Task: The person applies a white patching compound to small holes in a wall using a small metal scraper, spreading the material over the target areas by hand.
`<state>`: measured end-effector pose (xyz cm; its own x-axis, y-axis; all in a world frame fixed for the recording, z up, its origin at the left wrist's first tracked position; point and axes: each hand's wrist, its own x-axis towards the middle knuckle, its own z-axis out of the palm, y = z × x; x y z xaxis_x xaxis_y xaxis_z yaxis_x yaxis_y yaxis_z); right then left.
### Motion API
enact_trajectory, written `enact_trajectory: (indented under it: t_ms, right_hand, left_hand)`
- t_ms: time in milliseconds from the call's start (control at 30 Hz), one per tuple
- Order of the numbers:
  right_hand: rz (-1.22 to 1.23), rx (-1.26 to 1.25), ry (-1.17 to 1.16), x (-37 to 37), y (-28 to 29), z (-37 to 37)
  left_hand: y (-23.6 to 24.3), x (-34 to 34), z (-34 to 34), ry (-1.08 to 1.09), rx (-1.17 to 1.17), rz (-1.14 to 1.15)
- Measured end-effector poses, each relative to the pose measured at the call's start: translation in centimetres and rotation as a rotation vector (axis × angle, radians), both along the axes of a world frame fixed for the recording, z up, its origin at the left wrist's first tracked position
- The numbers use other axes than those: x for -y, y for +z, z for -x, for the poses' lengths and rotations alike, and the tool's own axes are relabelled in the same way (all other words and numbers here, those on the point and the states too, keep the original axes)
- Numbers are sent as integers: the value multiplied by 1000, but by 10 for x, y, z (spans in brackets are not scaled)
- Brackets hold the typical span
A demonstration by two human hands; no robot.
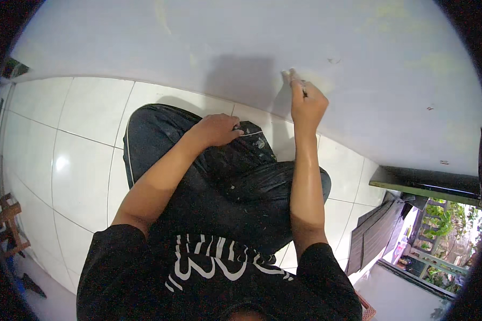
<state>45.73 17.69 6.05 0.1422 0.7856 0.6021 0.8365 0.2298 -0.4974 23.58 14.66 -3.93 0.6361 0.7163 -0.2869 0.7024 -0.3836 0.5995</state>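
Note:
My right hand [308,99] is raised against the pale grey, patchy wall [391,85], its fingers closed around a small dark item that I cannot make out clearly, with whitish residue near the fingertips. My left hand [217,128] rests on my dark, white-speckled trousers [160,134], its fingers loosely curved and the thumb apart, holding nothing that I can see. My legs are folded on the floor just before the wall.
White floor tiles [80,160] surround me. A wooden piece of furniture [8,224] stands at the far left. On the right are a dark ledge [412,179], a greyish slatted panel [369,235] and a barred opening [439,251] with plants beyond.

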Motion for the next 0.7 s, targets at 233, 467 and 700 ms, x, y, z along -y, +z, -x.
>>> enact_trajectory:
  t_ms: [233, 467, 700]
  right_hand:
    - [-23, -28, 6, -4, -2, -7]
    - [-126, -34, 22, -3, -4, -5]
    - [-63, -48, 47, -2, 1, 1]
  left_hand:
    - [5, 0, -2, 7, -19, 14]
    - [-1, 1, 0, -4, 15, 14]
    - [1, 2, 0, 9, 25, -7]
